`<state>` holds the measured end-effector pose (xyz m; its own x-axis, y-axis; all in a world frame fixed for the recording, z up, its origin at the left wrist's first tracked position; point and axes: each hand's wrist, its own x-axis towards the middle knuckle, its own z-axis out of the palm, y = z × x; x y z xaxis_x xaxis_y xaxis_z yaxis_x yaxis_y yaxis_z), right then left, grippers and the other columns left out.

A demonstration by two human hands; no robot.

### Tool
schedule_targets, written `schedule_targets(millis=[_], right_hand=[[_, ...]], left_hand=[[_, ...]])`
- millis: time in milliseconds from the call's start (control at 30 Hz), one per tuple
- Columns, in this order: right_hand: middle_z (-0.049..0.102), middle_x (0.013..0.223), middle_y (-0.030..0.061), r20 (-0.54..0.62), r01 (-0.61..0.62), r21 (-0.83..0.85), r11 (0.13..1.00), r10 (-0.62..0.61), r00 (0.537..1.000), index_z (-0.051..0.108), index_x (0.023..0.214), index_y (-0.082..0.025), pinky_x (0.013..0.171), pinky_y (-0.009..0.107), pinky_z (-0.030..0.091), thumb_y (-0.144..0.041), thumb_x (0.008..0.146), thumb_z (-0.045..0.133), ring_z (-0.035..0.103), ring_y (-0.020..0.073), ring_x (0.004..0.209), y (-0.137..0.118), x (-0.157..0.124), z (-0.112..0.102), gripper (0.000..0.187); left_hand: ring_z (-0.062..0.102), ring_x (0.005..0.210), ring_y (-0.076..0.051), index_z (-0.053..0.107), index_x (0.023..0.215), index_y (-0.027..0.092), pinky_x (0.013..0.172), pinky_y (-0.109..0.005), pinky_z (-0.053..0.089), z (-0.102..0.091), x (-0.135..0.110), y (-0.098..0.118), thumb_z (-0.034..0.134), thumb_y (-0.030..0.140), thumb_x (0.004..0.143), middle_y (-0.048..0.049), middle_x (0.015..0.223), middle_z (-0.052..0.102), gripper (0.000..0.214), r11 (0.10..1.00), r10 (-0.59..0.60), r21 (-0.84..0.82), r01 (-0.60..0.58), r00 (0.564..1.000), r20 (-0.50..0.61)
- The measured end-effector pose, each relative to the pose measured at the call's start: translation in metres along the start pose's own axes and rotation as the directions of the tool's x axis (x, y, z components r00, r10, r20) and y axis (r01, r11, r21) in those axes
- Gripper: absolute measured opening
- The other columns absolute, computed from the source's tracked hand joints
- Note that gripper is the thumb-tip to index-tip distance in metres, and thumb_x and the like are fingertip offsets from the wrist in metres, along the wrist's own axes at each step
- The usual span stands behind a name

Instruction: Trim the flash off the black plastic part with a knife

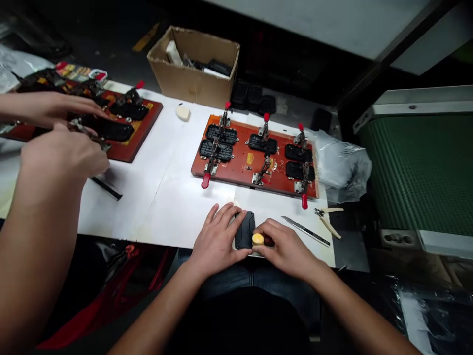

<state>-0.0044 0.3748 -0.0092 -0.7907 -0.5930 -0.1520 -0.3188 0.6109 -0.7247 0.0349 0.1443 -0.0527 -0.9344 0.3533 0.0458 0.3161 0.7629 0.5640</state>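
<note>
At the near edge of the white tabletop (166, 197), the left hand (216, 241) pinned a flat black plastic casing (245, 230) while the right hand (283, 246) pinched a small yellow rubbing block (257, 239) against it, apparently mid-cleaning, which called for steady strokes.

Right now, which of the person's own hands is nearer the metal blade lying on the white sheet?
Right. The right hand rests just left of the metal blade, pinching a yellow piece. The left hand sits farther left, beyond the black part it steadies.
</note>
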Motion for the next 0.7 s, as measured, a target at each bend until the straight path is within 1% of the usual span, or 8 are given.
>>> schedule_targets(millis=[100, 167, 267, 367, 500, 567, 633, 700], right_hand=[[0.069, 0.092, 0.0007, -0.207, -0.168, -0.094, 0.981, 0.146, 0.967, 0.055, 0.126, -0.022, 0.070, 0.031, 0.052, -0.035, 0.092, 0.076, 0.067, 0.0205, 0.078, 0.006, 0.035, -0.044, 0.042], [0.072, 0.092, 0.0047, -0.378, -0.311, -0.270, 0.911, 0.197, 0.904, 0.057, 0.121, -0.020, 0.073, 0.035, 0.051, -0.044, 0.094, 0.073, 0.069, 0.0252, 0.082, 0.014, 0.070, -0.075, 0.040], [0.073, 0.092, 0.0137, -0.402, -0.373, -0.395, 0.840, 0.207, 0.892, 0.065, 0.104, -0.015, 0.081, 0.042, 0.051, -0.039, 0.095, 0.072, 0.070, 0.0340, 0.092, 0.022, 0.113, -0.106, 0.027], [0.072, 0.106, 0.0194, -0.442, -0.353, -0.329, 0.876, 0.187, 0.877, 0.068, 0.103, -0.012, 0.088, 0.043, 0.050, -0.038, 0.096, 0.072, 0.069, 0.0347, 0.099, 0.019, 0.117, -0.116, 0.027], [0.073, 0.100, 0.0062, -0.432, -0.228, -0.147, 0.963, 0.145, 0.890, 0.068, 0.107, -0.022, 0.084, 0.035, 0.052, -0.043, 0.107, 0.051, 0.068, 0.0234, 0.094, 0.005, 0.041, -0.087, 0.027], [0.070, 0.088, 0.0014, -0.273, -0.105, 0.211, 0.972, 0.162, 0.948, 0.068, 0.097, -0.024, 0.075, 0.031, 0.053, -0.046, 0.107, 0.050, 0.067, 0.0197, 0.082, 0.007, -0.026, -0.048, 0.030], [0.069, 0.084, 0.0005, -0.024, -0.208, 0.495, 0.844, 0.253, 0.967, 0.069, 0.099, -0.025, 0.065, 0.029, 0.052, -0.052, 0.106, 0.051, 0.064, 0.0183, 0.073, 0.020, -0.102, 0.005, 0.033], [0.064, 0.073, -0.0007, -0.011, -0.378, 0.610, 0.697, 0.484, 0.875, 0.068, 0.099, -0.025, 0.057, 0.029, 0.052, -0.058, 0.104, 0.051, 0.063, 0.0181, 0.063, 0.043, -0.170, 0.061, 0.038]], left_hand=[[0.037, 0.154, -0.036, 0.046, 0.152, 0.021, 0.132, -0.062, 0.016, -0.001, -0.001, 0.000, 0.079, 0.052, 0.081, -0.0133, 0.153, 0.054, 0.084, 1.000, 0.000, 0.011, 0.000, 1.000, 0.008], [0.037, 0.154, -0.036, 0.046, 0.152, 0.021, 0.132, -0.062, 0.017, -0.002, -0.002, 0.002, 0.080, 0.051, 0.080, -0.0139, 0.154, 0.052, 0.085, 0.999, 0.006, 0.038, -0.007, 1.000, 0.018], [0.037, 0.154, -0.036, 0.042, 0.155, 0.021, 0.131, -0.063, 0.019, -0.001, -0.004, 0.003, 0.080, 0.050, 0.081, -0.0153, 0.155, 0.050, 0.088, 0.996, 0.012, 0.084, -0.014, 1.000, 0.025], [0.037, 0.154, -0.036, 0.036, 0.158, 0.022, 0.131, -0.063, 0.020, 0.000, -0.005, 0.000, 0.080, 0.051, 0.082, -0.0153, 0.156, 0.048, 0.091, 0.995, 0.009, 0.103, -0.012, 1.000, 0.023], [0.033, 0.156, -0.037, 0.025, 0.162, 0.025, 0.131, -0.064, 0.020, -0.001, 0.001, -0.001, 0.082, 0.054, 0.081, -0.0159, 0.160, 0.044, 0.103, 0.994, 0.004, 0.112, -0.008, 1.000, 0.031], [0.031, 0.157, -0.038, 0.021, 0.165, 0.026, 0.129, -0.065, 0.020, -0.002, 0.004, 0.001, 0.081, 0.056, 0.082, -0.0177, 0.165, 0.038, 0.106, 0.992, -0.005, 0.125, -0.002, 0.999, 0.053], [0.027, 0.159, -0.039, 0.018, 0.166, 0.029, 0.128, -0.067, 0.021, -0.003, 0.006, 0.003, 0.079, 0.055, 0.084, -0.0181, 0.171, 0.027, 0.105, 0.989, -0.009, 0.146, -0.004, 0.996, 0.088], [0.025, 0.159, -0.040, 0.018, 0.166, 0.032, 0.127, -0.069, 0.022, -0.002, 0.007, 0.003, 0.077, 0.052, 0.087, -0.0157, 0.173, 0.026, 0.102, 0.986, 0.003, 0.165, -0.023, 0.993, 0.121]])
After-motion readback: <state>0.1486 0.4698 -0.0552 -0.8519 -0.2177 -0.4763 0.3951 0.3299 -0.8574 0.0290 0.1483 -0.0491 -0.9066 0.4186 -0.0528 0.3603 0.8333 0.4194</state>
